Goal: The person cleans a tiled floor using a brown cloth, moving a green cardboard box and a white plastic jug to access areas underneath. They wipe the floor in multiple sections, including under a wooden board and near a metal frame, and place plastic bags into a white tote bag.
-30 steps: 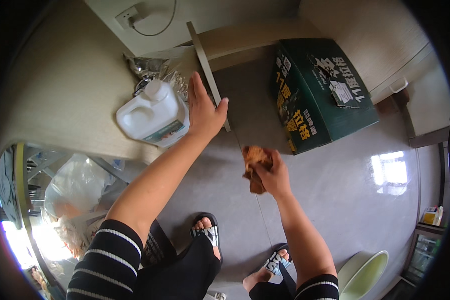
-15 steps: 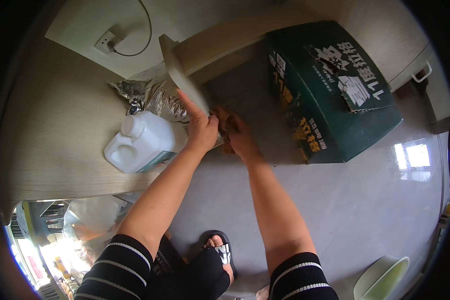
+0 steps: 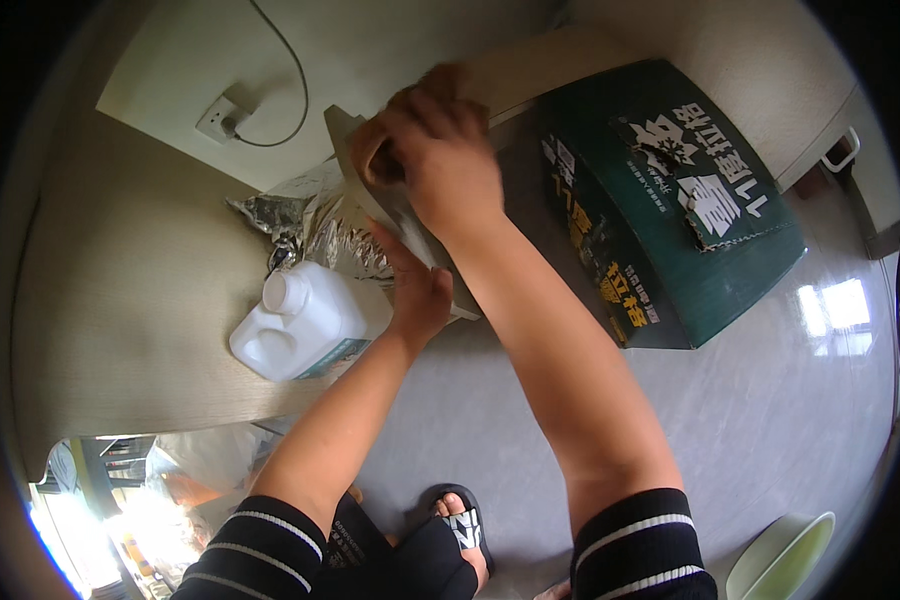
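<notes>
"So, what do we have in our right hand (image 3: 455, 165)?"

"We have a crumpled brown cloth (image 3: 372, 150) there, with our fingers bent around it, though they look blurred. It is against the upper part of a long, pale wooden panel (image 3: 407, 215)."

"And our left hand (image 3: 422, 297)?"

"We see it lower down at the same panel, forefinger stretched out along it and thumb held apart. Whether those fingers grip the wood, we cannot tell."

"What do we find on that side?"

"On the pale wood-grain worktop (image 3: 120, 300) we have a white plastic jug (image 3: 320, 305) with a moulded handle and a round cap, near our left hand. Just behind it lies a crinkled silver foil bag (image 3: 345, 240), close to the panel."

"And to our right?"

"We see a dark green cardboard box (image 3: 670, 270), torn on one face, resting on the smooth grey floor (image 3: 470, 420). Well apart from both hands, near the lower edge, we have a pale green basin (image 3: 782, 562)."
</notes>
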Tool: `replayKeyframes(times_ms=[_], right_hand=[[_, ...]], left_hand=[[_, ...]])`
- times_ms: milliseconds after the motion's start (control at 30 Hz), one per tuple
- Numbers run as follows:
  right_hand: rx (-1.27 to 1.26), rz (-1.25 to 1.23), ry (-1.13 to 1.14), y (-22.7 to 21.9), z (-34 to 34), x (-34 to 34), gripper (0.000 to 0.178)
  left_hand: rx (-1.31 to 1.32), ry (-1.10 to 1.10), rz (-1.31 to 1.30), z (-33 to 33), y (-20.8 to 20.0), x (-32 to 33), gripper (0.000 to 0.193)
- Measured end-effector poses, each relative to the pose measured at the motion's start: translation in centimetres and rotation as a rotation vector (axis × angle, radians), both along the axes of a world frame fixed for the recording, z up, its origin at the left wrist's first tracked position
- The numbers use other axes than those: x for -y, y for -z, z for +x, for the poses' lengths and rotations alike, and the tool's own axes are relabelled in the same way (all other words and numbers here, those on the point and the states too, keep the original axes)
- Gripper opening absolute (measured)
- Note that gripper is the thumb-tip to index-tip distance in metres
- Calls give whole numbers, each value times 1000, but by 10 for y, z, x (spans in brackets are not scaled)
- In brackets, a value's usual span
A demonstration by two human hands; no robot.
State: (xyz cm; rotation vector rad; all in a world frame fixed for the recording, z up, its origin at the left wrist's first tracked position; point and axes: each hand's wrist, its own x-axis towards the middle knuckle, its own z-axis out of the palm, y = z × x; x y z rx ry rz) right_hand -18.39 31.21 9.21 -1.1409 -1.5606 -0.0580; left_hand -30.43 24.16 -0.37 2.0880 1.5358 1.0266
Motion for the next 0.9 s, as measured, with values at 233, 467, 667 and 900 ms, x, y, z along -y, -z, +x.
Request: replayKeyframes(times_ms=[233, 467, 667, 900], right_hand=[[94, -250, -2, 16, -20, 23, 42], [-1219, -751, -651, 70, 24, 50, 38], [-835, -1000, -501, 101, -22, 36, 42], [-574, -1076, -265, 202, -2, 120, 40]], left_hand=[[-118, 103, 11, -9, 24, -5, 110], [3, -33, -45, -2, -5, 4, 102], [86, 7, -90, 4, -11, 5, 102], [54, -4, -74, -4, -8, 5, 101]])
